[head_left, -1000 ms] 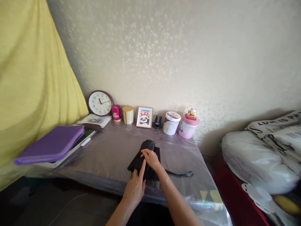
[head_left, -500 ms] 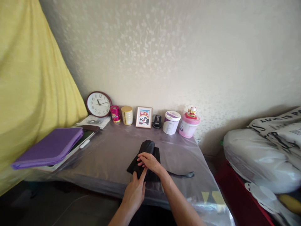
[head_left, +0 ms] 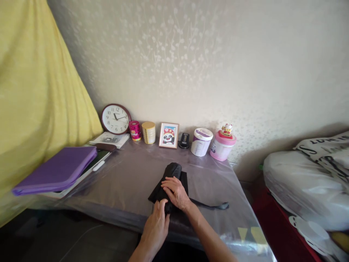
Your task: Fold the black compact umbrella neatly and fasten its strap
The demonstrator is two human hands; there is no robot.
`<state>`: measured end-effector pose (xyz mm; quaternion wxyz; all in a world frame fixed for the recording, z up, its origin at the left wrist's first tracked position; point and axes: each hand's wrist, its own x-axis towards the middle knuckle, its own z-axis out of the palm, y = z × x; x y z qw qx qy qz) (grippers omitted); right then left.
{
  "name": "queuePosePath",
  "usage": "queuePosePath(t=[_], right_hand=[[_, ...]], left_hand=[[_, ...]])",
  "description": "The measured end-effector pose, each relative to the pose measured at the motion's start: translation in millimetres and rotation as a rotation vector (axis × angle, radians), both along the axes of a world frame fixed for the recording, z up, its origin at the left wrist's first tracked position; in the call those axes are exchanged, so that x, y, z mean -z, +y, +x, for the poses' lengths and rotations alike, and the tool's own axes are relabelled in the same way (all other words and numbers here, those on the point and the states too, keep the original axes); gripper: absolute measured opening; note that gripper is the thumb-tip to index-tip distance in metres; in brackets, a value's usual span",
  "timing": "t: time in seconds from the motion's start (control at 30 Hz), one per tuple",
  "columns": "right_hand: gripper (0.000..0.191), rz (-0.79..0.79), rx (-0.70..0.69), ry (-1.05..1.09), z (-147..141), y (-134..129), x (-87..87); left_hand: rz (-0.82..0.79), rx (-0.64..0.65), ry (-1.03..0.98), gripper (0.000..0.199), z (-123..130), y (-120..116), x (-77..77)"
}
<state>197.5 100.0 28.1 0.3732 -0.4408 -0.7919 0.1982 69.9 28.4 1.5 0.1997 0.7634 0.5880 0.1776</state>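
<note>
A black folding umbrella lies on the table near its front edge, its loose fabric spread to both sides. My right hand rests across its middle, fingers curved over the cloth. At the near end, my left hand grips the umbrella between thumb and fingers; part of that grip is hidden. From beneath my right wrist, a thin black strap runs out to the right along the tabletop.
Plastic film covers the table. Along the wall stand a clock, a picture frame, a white tub and a pink-lidded tub. A purple folder lies left. White bags are piled right.
My right hand has slid slightly back and right, its fingers lying flatter over the umbrella. My left thumb has bent at the near end. The view has shifted slightly.
</note>
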Motion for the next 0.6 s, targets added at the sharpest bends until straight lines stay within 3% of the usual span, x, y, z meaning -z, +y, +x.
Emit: queuePosePath(t=[0.13,0.27,0.47,0.6], right_hand=[[0.025,0.061,0.017,-0.195,1,27,7.9],[0.027,0.073,0.086,-0.25,5,57,14.1],[0.023,-0.016,0.286,-0.15,15,94,19.2],[0.028,-0.079,0.493,-0.022,33,95,17.8]], left_hand=[[-0.02,-0.01,-0.007,0.037,1,1,-0.2],[-0.072,-0.017,-0.004,0.039,0,2,-4.1],[-0.122,-0.015,-0.068,0.04,-2,4,-10.4],[-0.132,-0.021,-0.062,0.04,-2,3,-13.1]])
